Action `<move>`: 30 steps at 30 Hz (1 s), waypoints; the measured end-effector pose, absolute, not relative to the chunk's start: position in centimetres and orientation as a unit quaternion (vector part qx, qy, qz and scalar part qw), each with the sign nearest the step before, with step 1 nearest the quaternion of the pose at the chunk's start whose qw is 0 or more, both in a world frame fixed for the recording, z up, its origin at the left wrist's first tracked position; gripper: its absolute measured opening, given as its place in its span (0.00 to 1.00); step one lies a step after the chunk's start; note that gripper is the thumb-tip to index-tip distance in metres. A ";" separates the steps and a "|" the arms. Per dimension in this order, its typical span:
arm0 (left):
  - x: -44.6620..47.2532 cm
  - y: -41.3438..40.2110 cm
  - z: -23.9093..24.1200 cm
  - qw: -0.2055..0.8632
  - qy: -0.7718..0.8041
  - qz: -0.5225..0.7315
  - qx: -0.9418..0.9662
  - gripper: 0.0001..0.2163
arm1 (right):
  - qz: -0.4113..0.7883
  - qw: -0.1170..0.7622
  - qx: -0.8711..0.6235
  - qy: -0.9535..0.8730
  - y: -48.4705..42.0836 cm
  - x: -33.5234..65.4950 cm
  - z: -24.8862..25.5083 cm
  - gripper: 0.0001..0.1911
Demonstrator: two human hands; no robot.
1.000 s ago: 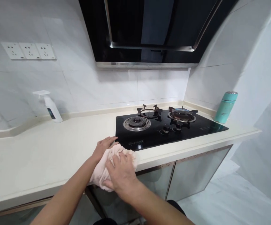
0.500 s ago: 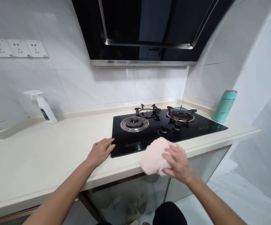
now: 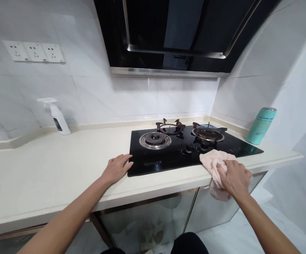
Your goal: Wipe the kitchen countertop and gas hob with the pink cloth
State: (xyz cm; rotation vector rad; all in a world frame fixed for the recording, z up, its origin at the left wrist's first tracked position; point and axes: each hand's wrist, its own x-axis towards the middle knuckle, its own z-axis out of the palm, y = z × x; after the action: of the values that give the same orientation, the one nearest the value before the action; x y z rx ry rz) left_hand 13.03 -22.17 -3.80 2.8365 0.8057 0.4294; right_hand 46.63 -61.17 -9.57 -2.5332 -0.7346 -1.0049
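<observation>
A pale pink cloth (image 3: 216, 160) is bunched under my right hand (image 3: 234, 176), whose fingers are closed on it. The cloth lies across the front edge of the black gas hob (image 3: 166, 157) and the counter, and part of it hangs over the edge. My left hand (image 3: 118, 167) rests flat on the counter, fingers outstretched, its fingertips touching the hob's left front corner. One pot stand (image 3: 171, 129) sits off its burner, behind the bare left burner (image 3: 155, 140); another stands over the right burner (image 3: 208, 134). Two black knobs (image 3: 189, 148) are near the hob's front.
A white spray bottle (image 3: 60, 119) stands at the back left of the cream counter (image 3: 63, 165). A turquoise flask (image 3: 261, 126) stands right of the hob. The black range hood (image 3: 174, 35) overhangs from above. Glass-fronted cabinets (image 3: 147, 218) are below the counter.
My right hand has moved right along the counter's front edge with the cloth, which is now more crumpled. My left hand stays in place. The view has shifted slightly.
</observation>
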 end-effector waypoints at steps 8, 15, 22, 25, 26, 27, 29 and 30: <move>13.0 -22.2 -4.2 0.074 0.257 0.170 0.948 0.26 | -0.208 0.114 -0.841 -0.486 -50.9 31.5 -3.9 0.15; 12.9 -22.2 -4.2 0.081 0.259 0.176 0.946 0.23 | -0.215 0.167 -0.704 -0.656 -43.8 22.0 -3.6 0.15; 13.0 -22.1 -4.3 0.067 0.267 0.167 0.947 0.23 | -0.184 0.190 -0.665 -0.698 -44.6 24.3 -3.5 0.12; 13.0 -22.2 -4.6 0.068 0.259 0.179 0.947 0.23 | -0.190 0.210 -0.669 -0.687 -45.6 24.2 -4.8 0.19; 13.0 -22.3 -4.6 0.076 0.258 0.184 0.945 0.23 | -0.192 0.218 -0.674 -0.679 -45.9 24.0 -5.2 0.22; 13.1 -22.3 -4.7 0.084 0.258 0.189 0.944 0.23 | -0.192 0.227 -0.680 -0.670 -46.1 23.7 -5.7 0.24; 13.1 -22.4 -4.8 0.103 0.261 0.198 0.939 0.23 | -0.183 0.241 -0.693 -0.654 -46.2 23.3 -6.1 0.25; 13.1 -22.4 -4.7 0.113 0.264 0.201 0.937 0.23 | -0.172 0.245 -0.699 -0.649 -46.1 23.3 -6.1 0.24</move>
State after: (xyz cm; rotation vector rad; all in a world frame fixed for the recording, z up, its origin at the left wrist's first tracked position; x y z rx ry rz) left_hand 13.13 -22.37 -4.66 2.7482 0.7733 0.5906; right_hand 23.28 -46.10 -6.05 -1.9083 -1.7714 -0.4700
